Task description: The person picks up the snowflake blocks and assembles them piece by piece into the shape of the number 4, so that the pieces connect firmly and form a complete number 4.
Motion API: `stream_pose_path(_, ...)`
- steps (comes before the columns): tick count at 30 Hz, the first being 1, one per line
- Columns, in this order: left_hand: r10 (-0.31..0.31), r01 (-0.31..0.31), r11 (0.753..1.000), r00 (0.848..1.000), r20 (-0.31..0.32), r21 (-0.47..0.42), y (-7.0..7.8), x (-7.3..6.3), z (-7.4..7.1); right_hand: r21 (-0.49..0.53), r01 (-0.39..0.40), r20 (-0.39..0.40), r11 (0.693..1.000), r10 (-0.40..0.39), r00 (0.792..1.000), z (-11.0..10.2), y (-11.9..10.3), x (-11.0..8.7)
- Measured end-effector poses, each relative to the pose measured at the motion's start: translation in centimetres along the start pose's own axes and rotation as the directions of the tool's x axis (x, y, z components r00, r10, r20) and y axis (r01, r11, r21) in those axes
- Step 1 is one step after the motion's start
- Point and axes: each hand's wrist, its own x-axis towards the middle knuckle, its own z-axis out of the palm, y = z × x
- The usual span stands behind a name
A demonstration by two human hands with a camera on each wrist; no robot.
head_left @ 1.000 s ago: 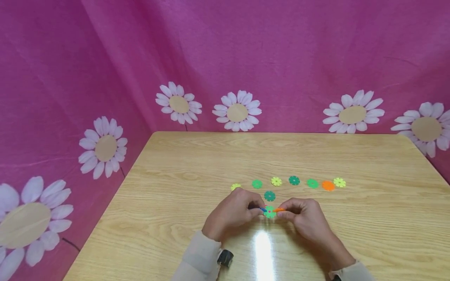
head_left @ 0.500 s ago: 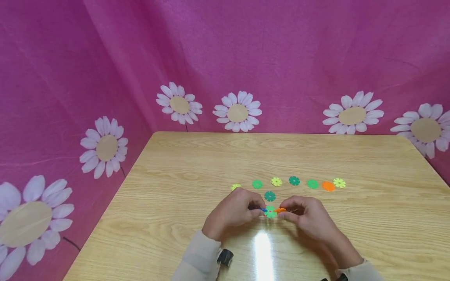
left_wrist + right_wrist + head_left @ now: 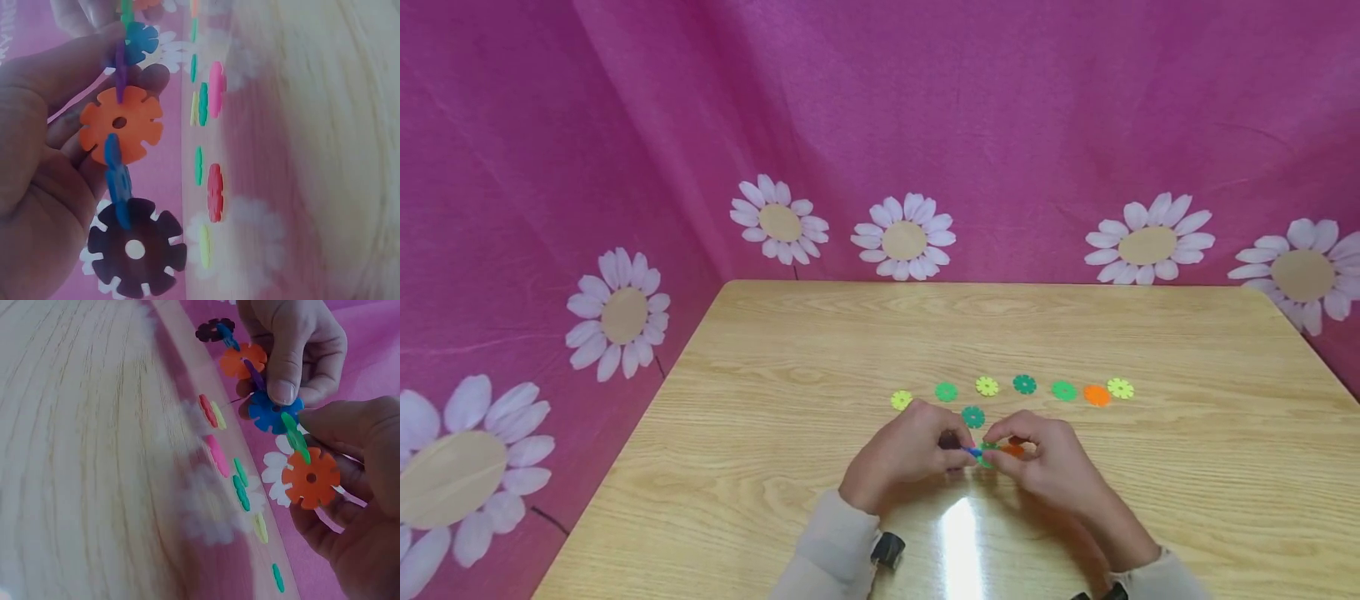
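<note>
A chain of slotted plastic discs joined edge to edge hangs between the two hands. My left hand (image 3: 917, 446) pinches the blue disc (image 3: 275, 414) with its thumb on the face. Behind that, a purple disc (image 3: 121, 72), an orange disc (image 3: 122, 122), another blue disc (image 3: 117, 172) and a dark brown disc (image 3: 135, 278) trail along the left palm. My right hand (image 3: 1052, 458) pinches the chain at the green disc (image 3: 295, 437), where it slots into the blue one. The end orange disc (image 3: 311, 478) lies against the right fingers.
Loose discs lie in a row across the wooden table (image 3: 820, 350), among them a yellow (image 3: 901, 401), a dark green (image 3: 1024, 384) and an orange one (image 3: 1097, 395). Another dark green disc (image 3: 973, 417) lies just beyond the hands. A pink flowered cloth (image 3: 1000, 150) borders the table.
My right hand has shifted its grip from the end orange disc leftward to the green disc, which it now partly covers. My left hand has moved slightly right.
</note>
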Motion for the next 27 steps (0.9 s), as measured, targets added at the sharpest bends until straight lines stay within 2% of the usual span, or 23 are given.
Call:
stream_pose_path(4, -0.006, 0.006, 1.0, 1.0, 0.004, -0.002, 0.3, 0.1, 0.1, -0.035, 0.112, 0.003, 0.993, -0.112, 0.994, 0.3, 0.2, 0.1)
stream_pose_path(7, -0.001, 0.001, 1.0, 1.0, 0.006, 0.002, 0.4, 0.1, 0.2, -0.042, 0.138, 0.016, 0.99, -0.138, 0.99, 0.5, 0.2, 0.1)
stream_pose_path(12, 0.01, -0.01, 1.0, 1.0, 0.003, 0.026, 0.4, 0.1, 0.2, -0.058, 0.106, 0.031, 0.993, -0.104, 0.994, 0.6, -0.1, 0.1)
stream_pose_path(15, -0.019, 0.019, 0.999, 1.0, 0.012, -0.032, 0.2, -0.3, -0.2, -0.069, 0.076, 0.042, 0.995, -0.073, 0.996, 0.7, -0.1, 0.1)
stream_pose_path(22, -0.078, 0.074, 0.996, 0.994, -0.07, -0.058, -1.3, -2.2, -1.3, -0.08, 0.04, 0.041, 0.996, -0.037, 0.998, 0.6, 0.4, -0.2)
stream_pose_path(27, -0.127, 0.116, 0.986, 0.988, -0.087, -0.121, -2.4, -3.5, -1.6, -0.068, -0.004, 0.021, 0.998, 0.006, 1.0, 0.3, 0.7, -0.3)
